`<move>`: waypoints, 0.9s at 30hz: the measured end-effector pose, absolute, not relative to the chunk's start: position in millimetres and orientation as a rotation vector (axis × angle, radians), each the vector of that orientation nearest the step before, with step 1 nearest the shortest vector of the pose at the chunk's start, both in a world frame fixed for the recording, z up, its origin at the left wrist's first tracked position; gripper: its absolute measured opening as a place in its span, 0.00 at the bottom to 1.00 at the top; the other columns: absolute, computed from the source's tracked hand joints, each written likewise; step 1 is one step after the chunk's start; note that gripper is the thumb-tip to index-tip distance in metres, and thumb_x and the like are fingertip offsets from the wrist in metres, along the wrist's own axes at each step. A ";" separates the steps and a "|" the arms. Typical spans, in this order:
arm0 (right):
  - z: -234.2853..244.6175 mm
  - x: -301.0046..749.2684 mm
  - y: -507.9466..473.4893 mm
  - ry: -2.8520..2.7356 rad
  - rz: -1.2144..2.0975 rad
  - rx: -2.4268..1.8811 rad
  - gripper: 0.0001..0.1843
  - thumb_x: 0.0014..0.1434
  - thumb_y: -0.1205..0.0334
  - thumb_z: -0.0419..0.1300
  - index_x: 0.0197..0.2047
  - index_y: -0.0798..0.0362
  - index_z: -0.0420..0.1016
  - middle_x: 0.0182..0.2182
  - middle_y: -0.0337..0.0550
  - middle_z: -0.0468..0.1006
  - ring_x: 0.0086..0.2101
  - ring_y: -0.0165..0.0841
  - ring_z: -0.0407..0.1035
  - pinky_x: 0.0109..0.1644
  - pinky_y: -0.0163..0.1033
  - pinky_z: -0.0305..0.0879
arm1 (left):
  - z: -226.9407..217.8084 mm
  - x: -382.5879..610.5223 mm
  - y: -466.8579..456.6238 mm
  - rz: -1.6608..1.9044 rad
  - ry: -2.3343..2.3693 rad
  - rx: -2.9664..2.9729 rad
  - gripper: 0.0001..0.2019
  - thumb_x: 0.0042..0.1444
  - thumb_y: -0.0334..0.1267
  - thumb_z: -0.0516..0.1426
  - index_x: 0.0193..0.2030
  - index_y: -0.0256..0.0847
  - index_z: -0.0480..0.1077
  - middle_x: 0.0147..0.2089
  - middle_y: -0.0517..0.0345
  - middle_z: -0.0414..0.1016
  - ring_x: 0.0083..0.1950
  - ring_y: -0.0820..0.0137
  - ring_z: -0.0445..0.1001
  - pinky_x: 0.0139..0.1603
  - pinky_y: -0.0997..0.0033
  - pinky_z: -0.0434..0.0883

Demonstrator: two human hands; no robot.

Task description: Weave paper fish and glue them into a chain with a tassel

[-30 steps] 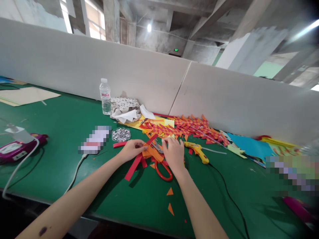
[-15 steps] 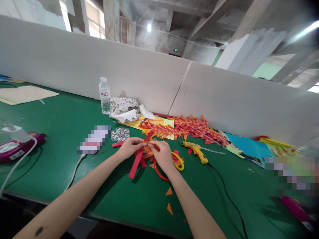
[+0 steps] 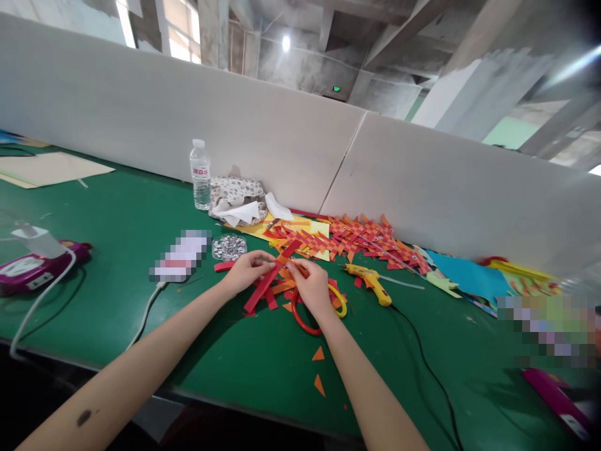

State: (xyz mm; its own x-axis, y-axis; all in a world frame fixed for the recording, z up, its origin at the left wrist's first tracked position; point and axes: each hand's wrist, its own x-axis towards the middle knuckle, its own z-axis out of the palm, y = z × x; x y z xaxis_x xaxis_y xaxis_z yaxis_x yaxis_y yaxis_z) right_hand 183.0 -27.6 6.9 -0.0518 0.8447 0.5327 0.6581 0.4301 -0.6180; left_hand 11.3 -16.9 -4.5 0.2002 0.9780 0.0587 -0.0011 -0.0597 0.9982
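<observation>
A red paper strip (image 3: 263, 285) runs diagonally between my hands, with a narrow orange strip (image 3: 285, 255) crossing it near its upper part. My left hand (image 3: 252, 270) pinches the red strip at the crossing. My right hand (image 3: 310, 287) has its thumb and fingertips closed on the orange strip, partly hidden by the fingers. Under my right hand lie scissors with one red handle loop (image 3: 304, 326) and one yellow loop (image 3: 344, 307). More red and orange strips (image 3: 282, 287) lie loose on the green table below the hands.
Woven red-and-orange paper fish (image 3: 361, 235) are piled by the partition. A yellow glue gun (image 3: 369, 280) lies to the right, its black cord trailing forward. A dish of googly eyes (image 3: 228, 247), a water bottle (image 3: 200, 178) and a charging phone (image 3: 183, 255) stand left.
My hands have turned the strips a little, and the red and orange crossing now shows more openly between the fingertips. The whole view has shifted slightly.
</observation>
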 end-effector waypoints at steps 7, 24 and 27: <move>8.0 181.8 -29.2 -1.840 0.263 -1.265 0.13 0.55 0.52 0.56 0.29 0.51 0.76 0.29 0.42 0.80 0.31 0.36 0.73 0.40 0.40 0.65 | -9.7 11.2 -13.7 1.110 0.945 1.410 0.12 0.47 0.43 0.60 0.35 0.37 0.70 0.23 0.63 0.72 0.22 0.78 0.66 0.24 0.79 0.64; 21.1 188.4 -23.5 -0.876 1.212 -0.972 0.15 0.41 0.55 0.68 0.25 0.52 0.67 0.20 0.33 0.74 0.23 0.27 0.69 0.31 0.33 0.67 | -10.5 -4.9 -3.5 1.473 1.238 1.179 0.13 0.46 0.35 0.58 0.40 0.41 0.64 0.30 0.60 0.73 0.25 0.73 0.72 0.25 0.76 0.68; 22.1 189.0 -23.7 -0.756 1.407 -0.883 0.16 0.39 0.57 0.70 0.27 0.52 0.68 0.20 0.32 0.73 0.20 0.25 0.67 0.24 0.30 0.65 | -11.3 -0.4 -5.3 1.527 1.210 1.272 0.29 0.36 0.32 0.64 0.49 0.43 0.62 0.52 0.50 0.68 0.38 0.69 0.74 0.33 0.72 0.70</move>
